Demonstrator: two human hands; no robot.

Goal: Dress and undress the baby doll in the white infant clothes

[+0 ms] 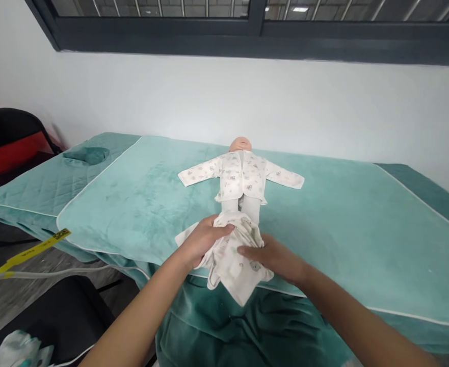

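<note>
A baby doll (241, 173) lies on its back on a teal mat (140, 204), head toward the wall, arms spread, wearing a white printed top. At its feet sits a bunched pair of white printed trousers (232, 255). My left hand (203, 239) grips the left side of that cloth, fingers curled into it. My right hand (272, 257) holds the right side, thumb and fingers pinching the fabric. The doll's grey legs run down into the bundle and its feet are hidden.
The mat covers a padded teal table (419, 193) against a white wall under a dark window frame. A black and red chair (6, 142) stands at far left. A yellow tag (33, 250) and a grey hose lie on the floor below left.
</note>
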